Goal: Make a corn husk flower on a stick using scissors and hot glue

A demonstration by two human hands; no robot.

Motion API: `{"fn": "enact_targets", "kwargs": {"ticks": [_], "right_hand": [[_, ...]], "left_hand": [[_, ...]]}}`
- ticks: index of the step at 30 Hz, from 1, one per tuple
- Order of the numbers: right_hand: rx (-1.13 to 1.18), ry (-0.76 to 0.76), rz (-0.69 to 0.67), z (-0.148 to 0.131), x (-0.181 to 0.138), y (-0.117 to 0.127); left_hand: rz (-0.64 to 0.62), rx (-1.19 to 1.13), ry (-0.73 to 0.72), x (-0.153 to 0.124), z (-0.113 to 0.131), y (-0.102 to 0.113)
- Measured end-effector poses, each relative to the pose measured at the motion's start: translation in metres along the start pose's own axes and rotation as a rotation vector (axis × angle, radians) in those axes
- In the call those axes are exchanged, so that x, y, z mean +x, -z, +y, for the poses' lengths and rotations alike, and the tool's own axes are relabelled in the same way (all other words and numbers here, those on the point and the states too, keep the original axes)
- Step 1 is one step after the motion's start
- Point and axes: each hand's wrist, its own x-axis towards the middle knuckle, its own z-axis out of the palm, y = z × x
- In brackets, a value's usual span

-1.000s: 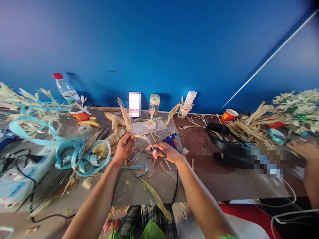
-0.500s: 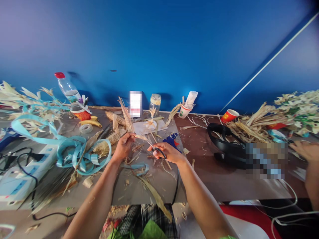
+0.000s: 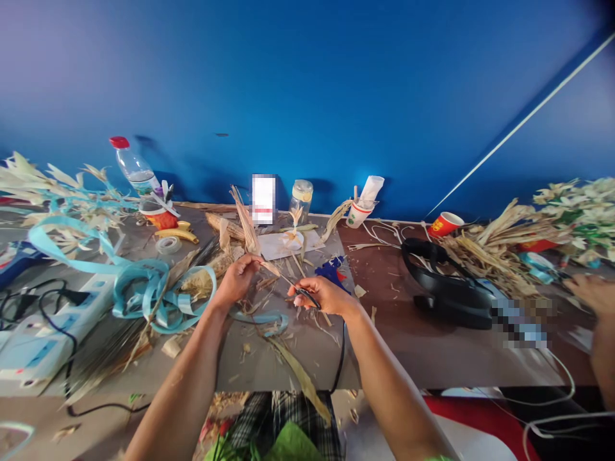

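Observation:
Above the middle of the littered table, my right hand [image 3: 323,296] is closed round the black handles of a pair of scissors [image 3: 307,297]. The blades point up and left. Between the fingertips of my left hand [image 3: 240,276] is a small piece of dried corn husk [image 3: 271,268], and the scissor tips meet it. How far the blades are apart is too small to tell. Just beyond my hands, a husk flower [image 3: 295,225] stands near a sheet of white paper [image 3: 269,244]. A blue hot glue gun [image 3: 331,269] lies past my right hand.
Blue ribbon [image 3: 144,291] and a power strip [image 3: 43,346] lie to the left. A water bottle [image 3: 132,165], a phone [image 3: 264,198] and a glass jar [image 3: 302,195] stand at the back. To the right are a black headset [image 3: 446,288] and another person's hand [image 3: 589,293].
The scissor blades have shifted slightly along the husk piece, with my hands nearly in place. The whole view has moved a little. At the far right, the other person's hand has shifted slightly.

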Motion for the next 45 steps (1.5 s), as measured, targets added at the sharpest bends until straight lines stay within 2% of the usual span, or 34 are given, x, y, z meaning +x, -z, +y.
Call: {"fn": "enact_targets", "kwargs": {"ticks": [7, 10, 13, 18, 22, 27, 33, 38, 45], "right_hand": [[-0.109, 0.015, 0.022, 0.001, -0.001, 0.002], [-0.056, 0.045, 0.117, -0.001, -0.001, 0.003], [0.033, 0.109, 0.195, -0.002, -0.002, 0.006], [0.223, 0.112, 0.063, 0.004, 0.000, 0.001], [0.376, 0.125, 0.108, 0.008, 0.007, -0.012], [0.371, 0.134, 0.163, 0.005, 0.012, -0.022], [0.180, 0.183, 0.254, 0.005, 0.016, -0.027], [0.047, 0.204, 0.302, -0.004, 0.015, -0.033], [0.007, 0.223, 0.330, -0.009, 0.014, -0.037]], "left_hand": [[-0.034, 0.041, -0.052, 0.001, -0.001, 0.002], [-0.027, 0.008, -0.010, 0.000, 0.001, 0.002], [0.054, -0.075, 0.044, -0.001, 0.004, 0.003], [0.249, -0.256, 0.074, -0.001, 0.008, 0.001], [0.318, -0.348, 0.109, -0.003, 0.011, -0.010], [0.215, -0.453, 0.141, -0.008, 0.019, -0.025], [0.112, -0.593, 0.193, -0.011, 0.024, -0.038], [0.097, -0.705, 0.226, -0.011, 0.026, -0.041], [0.135, -0.660, 0.262, -0.012, 0.029, -0.043]]}}
